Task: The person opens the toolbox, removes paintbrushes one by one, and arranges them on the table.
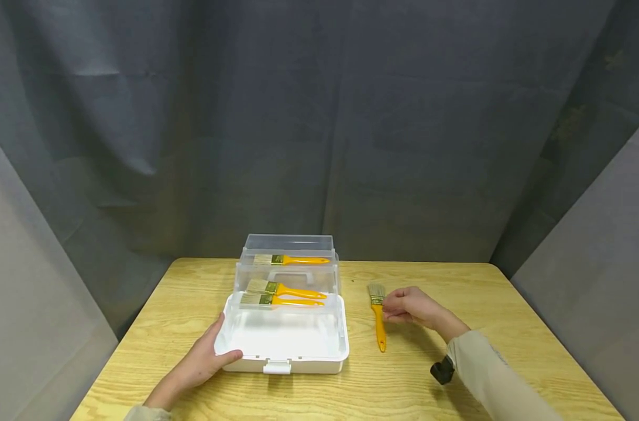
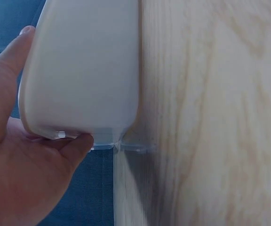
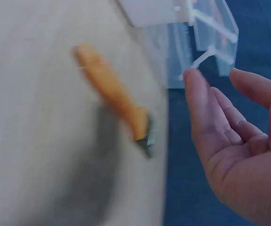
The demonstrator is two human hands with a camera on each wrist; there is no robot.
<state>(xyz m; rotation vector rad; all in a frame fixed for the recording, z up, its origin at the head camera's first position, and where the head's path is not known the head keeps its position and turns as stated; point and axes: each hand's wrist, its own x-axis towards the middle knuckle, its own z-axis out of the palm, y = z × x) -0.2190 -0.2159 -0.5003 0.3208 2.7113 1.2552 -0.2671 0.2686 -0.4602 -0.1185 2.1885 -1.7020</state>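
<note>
A white storage box (image 1: pixel 285 366) stands with its clear lid and stepped trays raised at the back. My left hand (image 1: pixel 201 358) grips its front left corner, the thumb along the front rim and the fingers at the side; the left wrist view shows this hand (image 2: pixel 36 165) around the box end. To the right of the box, a paintbrush (image 1: pixel 380 327) with a yellow handle lies on the table, bristles pointing away. Right beside it is my right hand (image 1: pixel 411 307), loosely bent. In the right wrist view its fingers (image 3: pixel 201 110) hold nothing, apart from the brush handle (image 3: pixel 109 89).
Two more paintbrushes (image 1: pixel 293 292) lie in the lower clear tray, and another paintbrush (image 1: pixel 303 261) rests in the upper tray. A white latch (image 1: pixel 277 368) is on the box front. The wooden table (image 1: pixel 430 386) ends at a dark curtain (image 1: pixel 404 146) behind.
</note>
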